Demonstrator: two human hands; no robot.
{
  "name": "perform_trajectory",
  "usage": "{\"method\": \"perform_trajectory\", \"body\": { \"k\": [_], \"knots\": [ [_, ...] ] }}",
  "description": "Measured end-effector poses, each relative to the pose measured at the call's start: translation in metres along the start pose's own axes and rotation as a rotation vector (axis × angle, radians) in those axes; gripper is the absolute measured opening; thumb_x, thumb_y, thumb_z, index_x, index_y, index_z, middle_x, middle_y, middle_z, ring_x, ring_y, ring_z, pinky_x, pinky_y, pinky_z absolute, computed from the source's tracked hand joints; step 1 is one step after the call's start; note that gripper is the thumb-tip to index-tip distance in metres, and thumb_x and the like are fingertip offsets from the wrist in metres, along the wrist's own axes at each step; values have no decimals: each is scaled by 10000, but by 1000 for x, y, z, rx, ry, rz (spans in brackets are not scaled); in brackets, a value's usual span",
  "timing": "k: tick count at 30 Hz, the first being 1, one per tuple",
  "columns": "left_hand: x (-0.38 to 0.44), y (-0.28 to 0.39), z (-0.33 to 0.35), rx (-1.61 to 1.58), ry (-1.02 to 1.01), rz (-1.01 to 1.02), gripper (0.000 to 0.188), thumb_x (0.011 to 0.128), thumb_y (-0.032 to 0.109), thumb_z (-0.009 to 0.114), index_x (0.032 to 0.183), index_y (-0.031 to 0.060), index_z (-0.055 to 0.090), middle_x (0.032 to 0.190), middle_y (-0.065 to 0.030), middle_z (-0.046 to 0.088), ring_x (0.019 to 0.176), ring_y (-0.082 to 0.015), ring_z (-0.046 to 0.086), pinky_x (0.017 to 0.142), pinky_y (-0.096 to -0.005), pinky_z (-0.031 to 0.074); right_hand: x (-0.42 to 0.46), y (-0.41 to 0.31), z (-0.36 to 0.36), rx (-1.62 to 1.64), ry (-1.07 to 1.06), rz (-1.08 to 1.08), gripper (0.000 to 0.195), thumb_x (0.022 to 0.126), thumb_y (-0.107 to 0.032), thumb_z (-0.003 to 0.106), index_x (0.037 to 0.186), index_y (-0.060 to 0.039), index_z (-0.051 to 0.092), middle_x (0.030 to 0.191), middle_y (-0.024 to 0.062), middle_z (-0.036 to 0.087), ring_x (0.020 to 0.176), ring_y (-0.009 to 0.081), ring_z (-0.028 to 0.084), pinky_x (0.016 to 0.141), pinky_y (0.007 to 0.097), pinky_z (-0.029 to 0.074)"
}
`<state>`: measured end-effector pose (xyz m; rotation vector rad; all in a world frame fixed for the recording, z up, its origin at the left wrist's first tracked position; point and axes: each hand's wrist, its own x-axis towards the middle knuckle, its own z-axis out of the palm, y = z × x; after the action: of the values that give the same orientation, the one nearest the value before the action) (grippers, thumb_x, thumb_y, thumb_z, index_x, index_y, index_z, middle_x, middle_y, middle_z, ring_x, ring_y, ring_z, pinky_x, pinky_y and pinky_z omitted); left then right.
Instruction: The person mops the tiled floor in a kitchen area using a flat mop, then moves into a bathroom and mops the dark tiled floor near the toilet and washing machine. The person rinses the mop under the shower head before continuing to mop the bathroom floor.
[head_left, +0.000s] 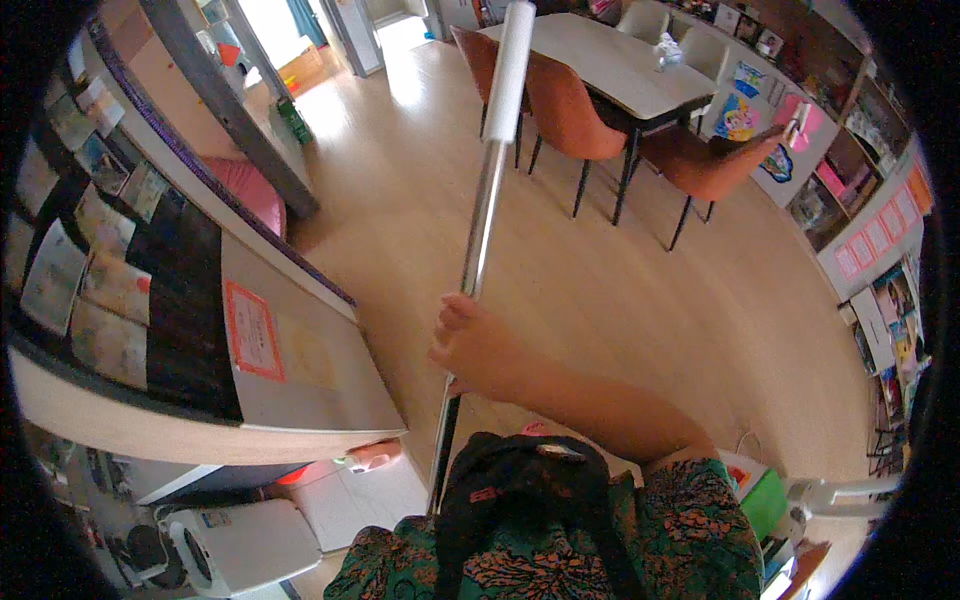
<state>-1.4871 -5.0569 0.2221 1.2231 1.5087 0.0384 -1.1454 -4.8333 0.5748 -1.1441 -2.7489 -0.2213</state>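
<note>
My right hand (474, 346) is closed around a shiny metal pole (484, 217), the forearm reaching across in front of my chest. The pole stands tilted, its upper part leaning away from me over the wooden floor. A white sleeve, probably a handle grip (511, 75), covers its top end. Below my fist the shaft looks darker and runs down beside my body, where its lower end is hidden. My left hand is out of view. A dark bag or strap (525, 472) lies over my patterned shirt (536, 562).
Beyond the pole stands a dining table (592, 56) with orange-brown chairs (574, 105). A partition bearing pictures (292, 345) is close on the left. Lower left sits a white lidded bin or appliance (244, 540). Shelves (847, 180) line the right, and the wooden floor (637, 300) spreads between.
</note>
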Motion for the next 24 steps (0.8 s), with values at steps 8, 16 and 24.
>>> {"method": "perform_trajectory", "body": {
  "k": [8, 16, 24],
  "knots": [
    [127, 139, -17, -81, 102, 131, 155, 694, -19, 578, 838, 14, 623, 787, -79, 644, 672, -200, 605, 612, -337, 489, 39, 201, -20, -42, 203, -125, 371, 563, -344, 749, 833, -130, 612, 868, 40, 587, 1000, 230, 514, 1074, 404, 246],
    [223, 321, -25, -381, -36, -33, 156, 700, -52, 558, 847, -11, 590, 742, -84, 607, 639, -221, 591, 575, -356, 460, 87, 389, -15, -50, 262, -286, 371, 617, -357, 715, 900, -136, 621, 906, 44, 583, 1051, 238, 501, 1072, 409, 241],
    [327, 421, -58, -353, 98, -99, 178, 733, 20, 562, 908, 10, 593, 758, -94, 609, 646, -238, 587, 588, -369, 462, 214, 531, 39, 106, 257, -481, 389, 622, -387, 721, 897, -135, 611, 902, 40, 578, 1053, 231, 498, 1070, 415, 229]
  ]
}}
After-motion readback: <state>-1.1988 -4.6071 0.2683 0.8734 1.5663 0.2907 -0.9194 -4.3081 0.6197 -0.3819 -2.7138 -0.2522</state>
